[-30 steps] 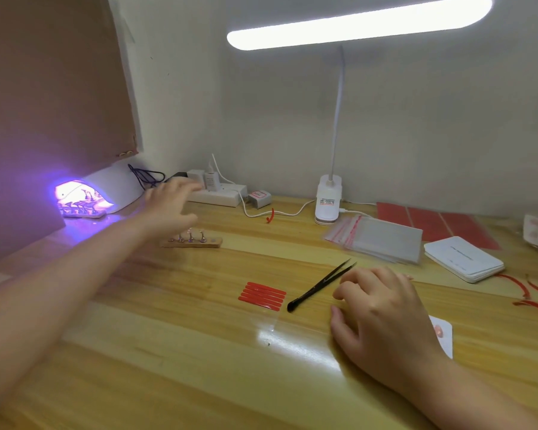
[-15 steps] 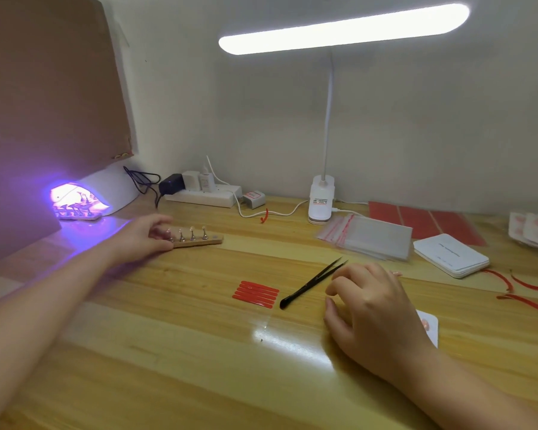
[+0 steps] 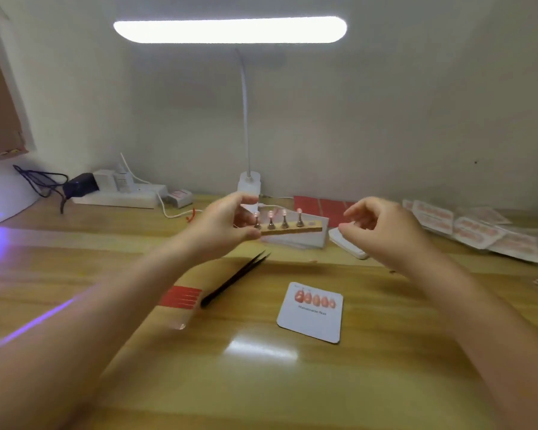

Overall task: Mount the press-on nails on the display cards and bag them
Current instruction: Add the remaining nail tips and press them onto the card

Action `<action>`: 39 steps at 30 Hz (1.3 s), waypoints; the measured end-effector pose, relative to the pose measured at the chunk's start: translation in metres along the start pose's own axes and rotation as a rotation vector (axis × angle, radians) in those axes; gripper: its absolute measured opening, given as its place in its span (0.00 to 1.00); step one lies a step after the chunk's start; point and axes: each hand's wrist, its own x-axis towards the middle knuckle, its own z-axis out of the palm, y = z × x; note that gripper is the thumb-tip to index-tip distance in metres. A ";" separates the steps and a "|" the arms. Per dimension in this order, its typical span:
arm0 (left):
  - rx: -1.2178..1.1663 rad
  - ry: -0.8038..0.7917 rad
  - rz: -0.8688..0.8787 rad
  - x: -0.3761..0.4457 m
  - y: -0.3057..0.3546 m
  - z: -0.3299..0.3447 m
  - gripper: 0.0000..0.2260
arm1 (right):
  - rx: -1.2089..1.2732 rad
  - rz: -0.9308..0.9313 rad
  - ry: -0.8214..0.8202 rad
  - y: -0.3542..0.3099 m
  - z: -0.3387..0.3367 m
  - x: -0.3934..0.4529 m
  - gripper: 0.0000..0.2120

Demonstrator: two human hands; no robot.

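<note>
Nearest on the wooden surface (image 3: 261, 383): a white display card (image 3: 312, 315) lying flat, five pink nails (image 3: 315, 298) in a row on it, small print beneath them. Just left of the card, black tweezers (image 3: 235, 279) lie slanted, tips pointing away. Beside their near end, a strip of red adhesive tabs (image 3: 182, 297), partly covered by the left forearm.

Above the surface, mid-frame: left hand (image 3: 221, 226) pinches the left end of a wooden strip (image 3: 291, 230) between thumb and fingers, holding it roughly level in the air. Four small metal stands (image 3: 277, 224) stand upright on the strip, each topped with a pink nail. Right hand (image 3: 382, 226) is raised just right of the strip's free end, fingers loosely curled, thumb and forefinger close together; nothing visible in it, not touching the strip.

Behind the strip: a stack of clear bags (image 3: 295, 240), mostly hidden. A white pad (image 3: 350, 246) shows below the right hand. Red sheets (image 3: 326, 206) lie farther back.

Far right: a heap of bagged nail sets (image 3: 479, 231).

Back edge: clip lamp (image 3: 249, 181) with its lit bar overhead, a white power strip (image 3: 118, 195) with plugs and a black adapter (image 3: 81, 185). Far left edge: purple glow from a curing lamp (image 3: 0, 197).
</note>
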 end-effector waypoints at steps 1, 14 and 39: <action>-0.008 -0.019 0.003 0.002 0.006 0.014 0.24 | -0.032 0.012 -0.082 0.008 -0.002 -0.003 0.13; 0.036 -0.011 -0.072 -0.008 -0.001 0.078 0.31 | -0.234 -0.039 -0.189 0.063 0.031 -0.026 0.18; 0.389 -0.084 0.484 -0.044 0.011 0.060 0.18 | -0.394 -0.094 0.036 0.059 0.042 -0.034 0.15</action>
